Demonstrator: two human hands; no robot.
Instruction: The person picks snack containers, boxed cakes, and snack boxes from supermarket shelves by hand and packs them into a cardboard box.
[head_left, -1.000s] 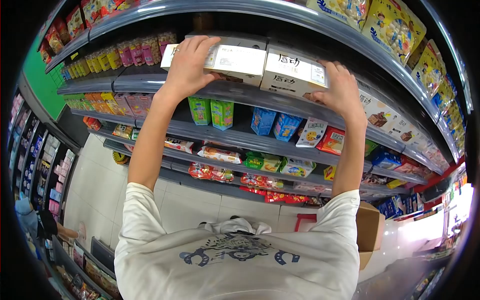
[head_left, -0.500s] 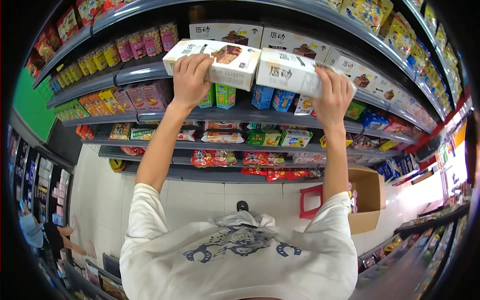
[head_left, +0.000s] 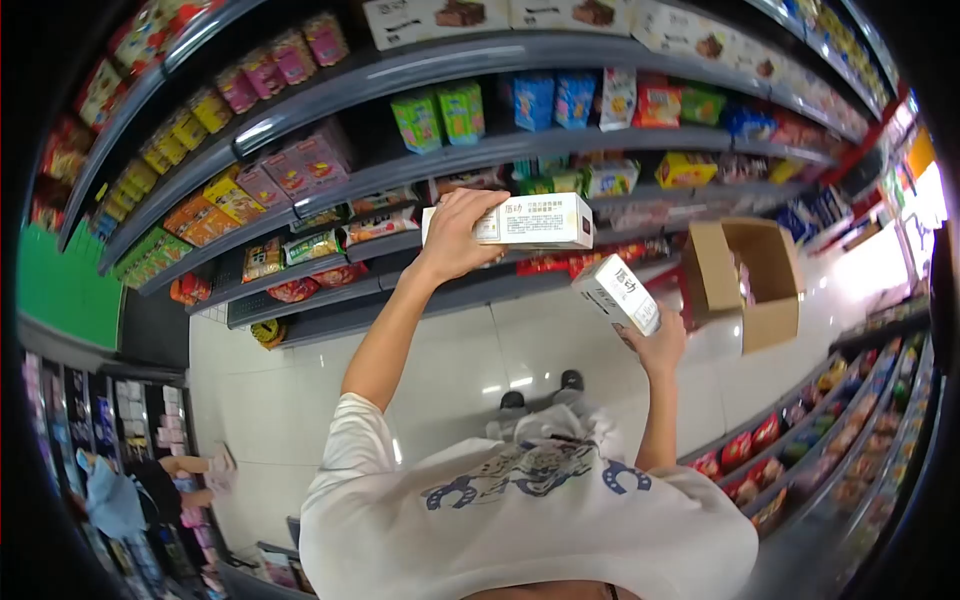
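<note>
In my left hand [head_left: 462, 238] is a white cake box [head_left: 540, 222], gripped from above and held out in front of the lower shelves. Its printed long side faces up toward me. My right hand [head_left: 655, 345] is closed on the lower end of a second white cake box [head_left: 622, 293], which tilts above the floor and stands apart from the first. Similar white cake boxes [head_left: 440, 22] with a brown cake picture line the upper shelf. Green packs [head_left: 461, 112] and blue packs [head_left: 534, 102] stand on the shelf below them.
An open cardboard carton [head_left: 770, 275] sits on the floor at the right, partly over a red stool. Curved shelf edges [head_left: 400, 160] run across in front of me. Another person [head_left: 120, 495] is at the far left, near other shelving. Snack racks [head_left: 800, 440] stand at the lower right.
Both boxes have come down and away from the upper shelf edge. The right one has swung lower and tilted, and the two boxes have separated. My view has turned and dropped.
</note>
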